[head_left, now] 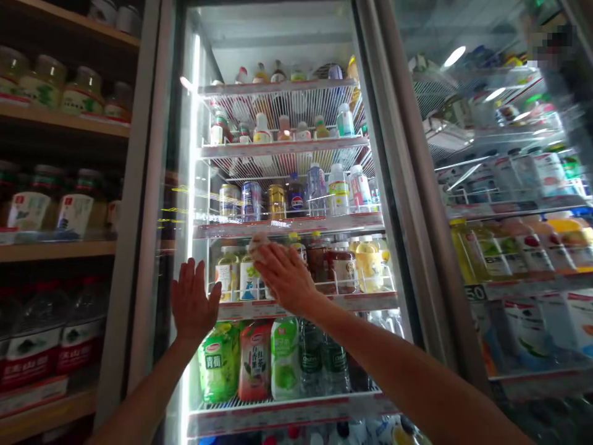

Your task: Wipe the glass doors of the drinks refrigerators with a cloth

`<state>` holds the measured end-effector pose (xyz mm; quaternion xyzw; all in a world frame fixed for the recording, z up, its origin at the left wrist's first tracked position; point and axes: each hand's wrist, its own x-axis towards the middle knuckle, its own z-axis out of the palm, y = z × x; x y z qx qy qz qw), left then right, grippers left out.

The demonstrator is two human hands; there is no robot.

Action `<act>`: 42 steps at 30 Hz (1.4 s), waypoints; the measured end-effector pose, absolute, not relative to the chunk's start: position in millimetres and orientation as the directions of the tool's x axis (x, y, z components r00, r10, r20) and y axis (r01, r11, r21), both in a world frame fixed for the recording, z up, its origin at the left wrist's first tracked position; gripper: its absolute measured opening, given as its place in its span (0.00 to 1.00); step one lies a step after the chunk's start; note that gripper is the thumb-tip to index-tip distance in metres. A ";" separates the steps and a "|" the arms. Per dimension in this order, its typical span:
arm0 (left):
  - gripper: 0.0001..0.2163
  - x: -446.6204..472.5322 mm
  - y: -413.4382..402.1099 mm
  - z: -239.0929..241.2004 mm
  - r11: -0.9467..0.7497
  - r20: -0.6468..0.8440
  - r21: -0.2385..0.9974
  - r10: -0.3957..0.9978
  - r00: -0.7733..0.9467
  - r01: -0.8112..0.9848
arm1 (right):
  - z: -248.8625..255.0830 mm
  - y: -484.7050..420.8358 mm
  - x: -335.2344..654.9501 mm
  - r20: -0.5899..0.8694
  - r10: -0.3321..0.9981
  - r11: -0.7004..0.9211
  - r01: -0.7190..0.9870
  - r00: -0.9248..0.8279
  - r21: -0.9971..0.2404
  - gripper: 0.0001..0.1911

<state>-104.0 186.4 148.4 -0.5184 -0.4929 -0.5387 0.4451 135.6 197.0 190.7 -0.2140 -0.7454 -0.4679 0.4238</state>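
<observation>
A tall glass door point(278, 37) of a lit drinks fridge stands in front of me. My left hand point(194, 300) is raised with its palm toward the glass near the left frame, fingers stretched out and nothing in it. My right hand point(287, 275) reaches across to the middle of the door, level with a shelf of bottled drinks. Under its fingers is a pale, crumpled cloth point(259, 241), pressed flat against the glass; only its upper edge shows. Behind the hands stand a bottle with a blue-and-white label point(250, 278) and a green drink bottle point(220, 361).
Wooden shelves point(55, 250) with jars and bottles stand at the left. Metal door frames point(393, 154) run up the right side, beside another glass-fronted fridge with several drinks point(500, 247). Inside, cans point(252, 201) and bottles fill wire shelves.
</observation>
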 end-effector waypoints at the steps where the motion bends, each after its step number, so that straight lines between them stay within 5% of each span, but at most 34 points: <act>1: 0.28 -104.3 186.7 148.3 -0.116 0.997 0.066 0.032 -0.063 0.991 | 182.8 196.8 133.3 0.811 -0.096 0.473 0.690 -0.577 0.548 0.23; 7: 0.29 -113.0 188.6 148.0 -0.097 1.000 0.019 0.008 -0.018 0.995 | 185.4 201.7 149.2 0.915 -0.101 0.469 0.793 -0.390 0.390 0.23; 14: 0.28 -104.5 188.5 150.0 -0.087 0.997 0.070 0.051 -0.066 0.994 | 197.6 207.1 149.7 0.856 -0.153 0.449 0.736 -0.494 0.506 0.24; 19: 0.28 -85.0 196.1 150.7 -0.124 0.988 0.130 -0.062 -0.138 0.984 | 237.8 214.7 233.1 0.994 -0.111 0.343 0.939 0.004 0.034 0.25; 21: 0.28 -83.0 197.4 150.9 -0.142 0.989 0.112 -0.084 -0.125 0.984 | 222.9 209.5 228.8 0.990 -0.114 0.313 0.949 0.079 -0.039 0.25; 25: 0.28 -85.8 197.8 149.4 -0.184 0.990 0.095 -0.089 -0.113 0.978 | 157.3 198.6 170.7 0.923 -0.087 0.308 0.871 -0.375 0.383 0.25; 27: 0.29 -90.2 197.1 147.2 -0.199 0.993 0.083 -0.067 -0.098 0.976 | 142.9 196.9 164.1 0.862 -0.054 0.310 0.812 -0.504 0.494 0.25; 29: 0.29 -98.3 195.7 143.8 -0.212 0.998 0.049 -0.034 -0.058 0.976 | 152.1 198.5 178.5 0.933 -0.018 0.282 0.893 -0.359 0.350 0.24; 31: 0.28 -109.5 193.7 139.8 -0.234 1.000 -0.022 0.004 0.024 0.972 | 172.2 201.6 190.6 1.000 -0.029 0.228 0.974 0.004 0.002 0.25; 33: 0.28 -120.9 191.9 136.0 -0.267 0.992 -0.102 0.043 0.118 0.958 | 183.5 202.9 178.1 0.985 -0.051 0.200 0.968 0.165 -0.152 0.26; 39: 0.26 -129.3 188.4 126.2 -0.303 0.992 -0.083 0.068 0.108 0.949 | 137.2 191.7 99.9 0.882 0.020 0.256 0.856 -0.470 0.450 0.25; 42: 0.26 -114.7 184.2 117.3 -0.297 0.995 -0.053 0.066 0.076 0.953 | 137.7 192.4 157.2 0.944 0.060 0.176 0.934 -0.325 0.310 0.25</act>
